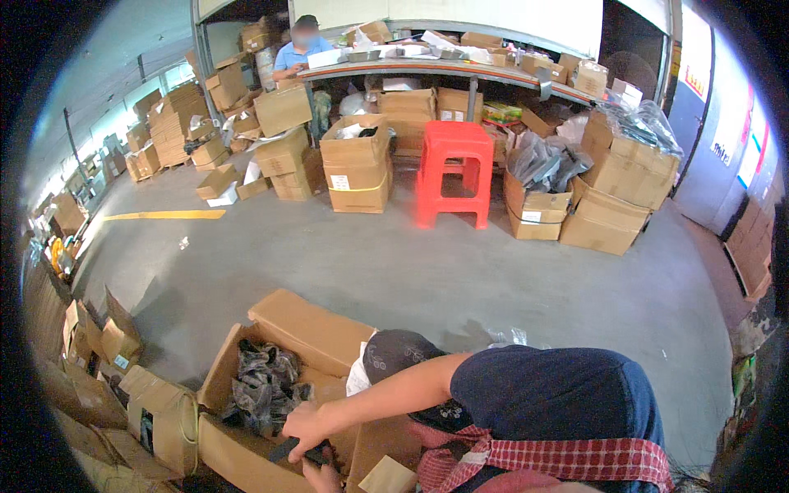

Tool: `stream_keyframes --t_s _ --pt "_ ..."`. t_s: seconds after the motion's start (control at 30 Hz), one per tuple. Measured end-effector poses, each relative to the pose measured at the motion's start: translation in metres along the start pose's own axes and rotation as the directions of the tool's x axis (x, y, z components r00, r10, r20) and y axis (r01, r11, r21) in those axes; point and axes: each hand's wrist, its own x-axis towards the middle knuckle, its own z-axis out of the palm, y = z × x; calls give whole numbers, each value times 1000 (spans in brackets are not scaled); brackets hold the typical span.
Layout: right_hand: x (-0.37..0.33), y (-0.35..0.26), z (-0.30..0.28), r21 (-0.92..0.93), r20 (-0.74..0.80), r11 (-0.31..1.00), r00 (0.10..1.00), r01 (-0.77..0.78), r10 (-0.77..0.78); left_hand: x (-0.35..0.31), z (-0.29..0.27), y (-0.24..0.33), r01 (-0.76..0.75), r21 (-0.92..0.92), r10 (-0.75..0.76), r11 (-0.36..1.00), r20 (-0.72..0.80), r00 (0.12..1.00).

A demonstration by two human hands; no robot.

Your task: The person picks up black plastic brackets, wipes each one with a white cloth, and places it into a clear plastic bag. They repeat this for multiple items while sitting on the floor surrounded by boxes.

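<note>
Both hands meet low over the near side of an open cardboard box (238, 448). Bent fingers of the right hand (306, 423) hold a dark item (285, 450) just above the near wall, its exact kind hard to make out. Just below, the left hand (322, 476) comes in from the lower edge and touches the same item; how tightly its fingers close, I cannot tell. Right of the box, the bare right forearm passes over a dark printed trouser knee (403, 353).

Along the box's far edge, a wide flap (312, 329) leans outward over the floor (370, 255). Grey floor runs from there to the cartons below a long counter (370, 67), with a yellow line (164, 215) on its left part and a red stool (456, 152) near the counter.

Inside the open box, crumpled dark bundles (265, 386) fill the left part, while bare cardboard shows to their right. A smaller carton (160, 419) stands against its left side. Farther off, a labelled carton (357, 177) left of the stool has white and black things at its top; one to the right (538, 215) overflows with grey plastic bags (551, 164).
</note>
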Motion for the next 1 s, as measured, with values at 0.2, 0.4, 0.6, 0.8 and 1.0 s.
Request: stream_keyframes --t_s 0.2,0.4,0.6,0.8,1.0 --pt "13 29 2 75 110 994 992 -75 67 2 1 41 -7 163 1 987 36 999" --pt "30 39 14 272 -266 929 947 250 -177 1 28 103 -260 360 317 896 -109 942" --pt "39 64 -44 757 -391 646 857 93 335 32 17 146 -218 -60 174 974 -418 892" --pt "17 -11 -44 597 -425 773 902 216 77 34 -9 169 -99 20 98 995 -418 903" --pt "24 3 -39 696 -319 688 947 203 44 46 10 167 -75 -161 30 984 -266 963"
